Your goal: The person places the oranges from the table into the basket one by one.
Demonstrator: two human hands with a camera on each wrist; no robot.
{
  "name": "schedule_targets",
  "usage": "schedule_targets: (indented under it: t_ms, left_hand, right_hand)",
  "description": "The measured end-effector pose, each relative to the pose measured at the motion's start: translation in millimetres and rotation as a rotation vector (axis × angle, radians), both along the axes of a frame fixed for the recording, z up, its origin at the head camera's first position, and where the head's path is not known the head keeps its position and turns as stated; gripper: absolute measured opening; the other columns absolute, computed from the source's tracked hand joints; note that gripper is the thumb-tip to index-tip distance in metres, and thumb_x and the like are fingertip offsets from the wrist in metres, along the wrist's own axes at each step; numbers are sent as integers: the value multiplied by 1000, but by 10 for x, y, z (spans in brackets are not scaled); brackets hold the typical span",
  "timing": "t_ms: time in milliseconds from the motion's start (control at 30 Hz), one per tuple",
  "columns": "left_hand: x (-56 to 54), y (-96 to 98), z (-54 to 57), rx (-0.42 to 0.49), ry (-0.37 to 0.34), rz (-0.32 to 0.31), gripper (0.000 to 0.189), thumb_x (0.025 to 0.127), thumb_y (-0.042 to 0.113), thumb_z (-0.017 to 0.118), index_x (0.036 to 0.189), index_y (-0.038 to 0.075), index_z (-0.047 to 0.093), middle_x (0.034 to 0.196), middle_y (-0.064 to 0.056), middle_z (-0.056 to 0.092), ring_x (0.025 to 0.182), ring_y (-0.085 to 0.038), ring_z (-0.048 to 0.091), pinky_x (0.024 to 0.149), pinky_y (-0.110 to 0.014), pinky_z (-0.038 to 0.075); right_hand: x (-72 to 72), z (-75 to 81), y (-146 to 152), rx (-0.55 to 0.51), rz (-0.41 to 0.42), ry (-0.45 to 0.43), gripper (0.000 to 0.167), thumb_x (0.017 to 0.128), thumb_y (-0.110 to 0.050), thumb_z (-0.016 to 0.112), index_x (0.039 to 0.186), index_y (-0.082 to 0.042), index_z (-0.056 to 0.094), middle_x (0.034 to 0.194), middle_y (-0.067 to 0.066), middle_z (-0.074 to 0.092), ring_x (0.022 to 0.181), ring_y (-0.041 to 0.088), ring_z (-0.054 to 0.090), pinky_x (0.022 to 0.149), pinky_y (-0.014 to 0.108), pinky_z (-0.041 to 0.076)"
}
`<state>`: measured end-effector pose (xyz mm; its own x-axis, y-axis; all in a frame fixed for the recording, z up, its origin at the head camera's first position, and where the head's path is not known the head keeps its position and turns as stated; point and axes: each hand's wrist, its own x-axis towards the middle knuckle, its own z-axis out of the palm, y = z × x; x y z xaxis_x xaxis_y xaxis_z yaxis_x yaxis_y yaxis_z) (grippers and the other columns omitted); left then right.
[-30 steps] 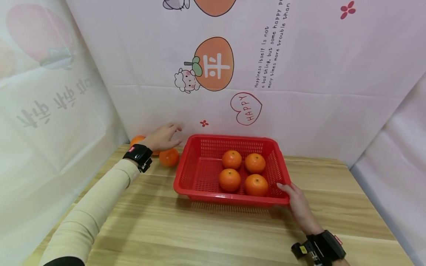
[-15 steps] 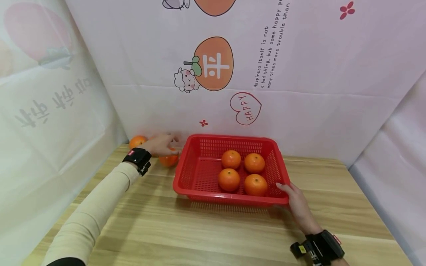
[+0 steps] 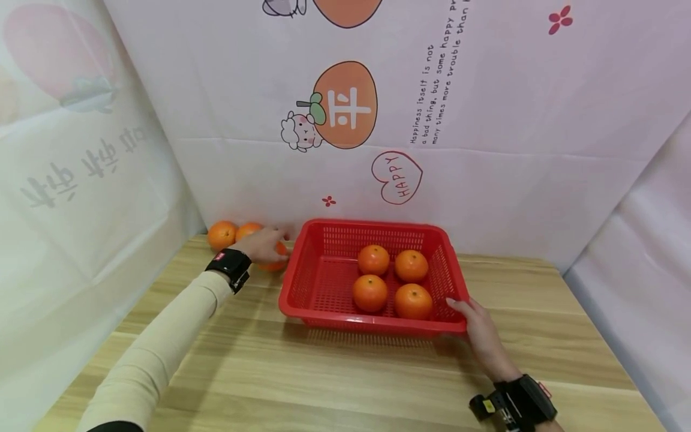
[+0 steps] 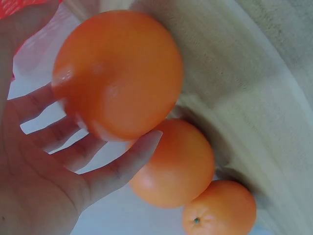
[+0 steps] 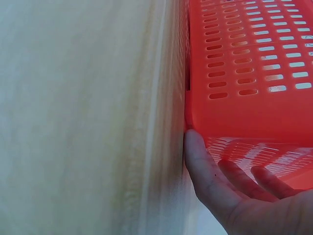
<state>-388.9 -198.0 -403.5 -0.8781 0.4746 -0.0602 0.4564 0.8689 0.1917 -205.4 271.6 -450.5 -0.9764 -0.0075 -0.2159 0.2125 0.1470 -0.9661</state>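
My left hand [image 3: 260, 245] reaches over the nearest of the loose oranges [image 3: 274, 264], left of the red basket. In the left wrist view its spread, fairly straight fingers lie along one side of that orange [image 4: 120, 73], while the digit at the upper left stands apart from it. Two more oranges lie in line behind, one in the middle [image 4: 178, 166] and one at the end [image 4: 222, 210]. My right hand [image 3: 483, 333] grips the near right corner of the red plastic basket [image 3: 372, 324], thumb over the rim, fingers beneath and against the slotted wall [image 5: 249, 112].
Several oranges [image 3: 370, 293] sit in the basket's middle and right part; its left part shows bare red floor. The wooden table [image 3: 324, 384] ends at a printed white cloth [image 3: 486, 198] behind. Another cloth [image 3: 108, 240] hangs at the left.
My left hand has come down and slightly back onto the nearest loose orange, and the two oranges behind it show more fully. The right hand keeps its hold on the basket.
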Motion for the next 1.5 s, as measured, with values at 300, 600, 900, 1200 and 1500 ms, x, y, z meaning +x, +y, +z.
schedule_targets:
  t_ms: [300,600,900,1200,1500]
  left_hand:
    - [-79,-75,-204,18,31,-6,58,90,34,74,135,-2,62,130,-21,69,116,-37,67,100,-51,56]
    - [-122,-83,-279,54,31,5,67,87,33,78,142,0,58,137,-23,67,121,-39,66,102,-53,55]
    - [-81,-152,-419,118,97,0,74,82,34,84,145,4,58,133,-20,68,121,-40,66,103,-56,54]
    - [-39,-107,-445,114,78,55,76,82,41,85,145,6,58,138,-18,66,125,-38,64,105,-55,54]
    - [-35,-107,-476,112,104,95,69,83,42,82,140,9,61,139,-16,65,126,-36,64,107,-55,53]
  right_hand:
    - [-9,-4,-12,9,-15,12,59,113,-31,39,167,-11,25,160,23,44,106,5,68,88,19,57]
    - [-23,11,15,18,-22,20,59,113,-32,39,167,-11,25,159,22,46,106,7,69,88,19,57]
    - [-5,5,-8,13,-29,31,57,112,-32,42,163,-7,34,141,9,62,106,7,68,88,20,55]
    - [5,-33,-12,6,-40,24,57,113,-30,40,164,-8,31,148,18,56,105,7,69,87,21,57]
    - [-20,-16,-1,16,-35,30,57,113,-31,41,163,-7,33,141,13,62,102,7,70,86,21,57]
